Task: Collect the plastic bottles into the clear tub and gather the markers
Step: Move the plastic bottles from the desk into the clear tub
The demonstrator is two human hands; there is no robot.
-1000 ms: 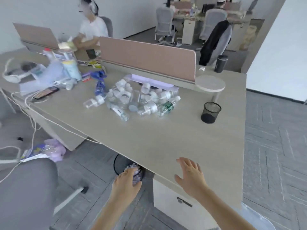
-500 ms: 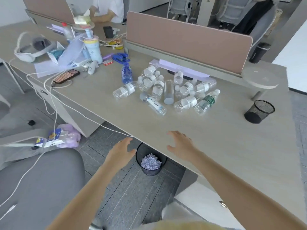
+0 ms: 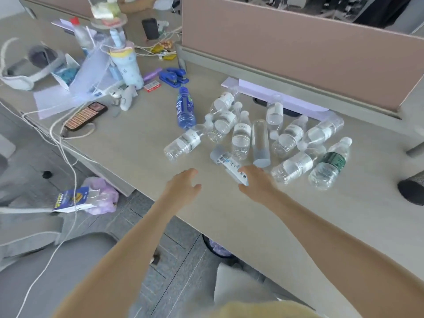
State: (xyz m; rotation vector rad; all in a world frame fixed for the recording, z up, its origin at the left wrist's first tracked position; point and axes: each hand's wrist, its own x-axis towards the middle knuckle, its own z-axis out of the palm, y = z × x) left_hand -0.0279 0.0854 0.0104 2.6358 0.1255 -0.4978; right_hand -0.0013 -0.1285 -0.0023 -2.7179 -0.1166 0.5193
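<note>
Several clear plastic bottles [image 3: 241, 136] lie in a loose heap on the beige desk [image 3: 229, 214], below the pink divider. At the heap's left lies a blue bottle [image 3: 185, 109], at its right a green-labelled bottle [image 3: 330, 164]. A grey-capped bottle with a white label [image 3: 226, 162] lies nearest me. My right hand [image 3: 258, 184] touches its lower end with relaxed fingers. My left hand [image 3: 183, 187] hovers open over the desk, just left of it and holding nothing. A purple marker-like pen [image 3: 152, 74] lies by a blue stapler. No clear tub is plainly visible.
Desk clutter sits at the far left: a calculator [image 3: 86, 115], white cables [image 3: 59, 138], papers and a patterned cup [image 3: 128, 65]. A black mesh cup [image 3: 413, 189] stands at the right edge. Under the desk are a waste bin [image 3: 218, 249] and a pale object [image 3: 231, 283].
Both hands moved forward from the desk's near edge to the bottle heap. My right hand now reaches the grey-capped bottle. The view moved closer and tilted down.
</note>
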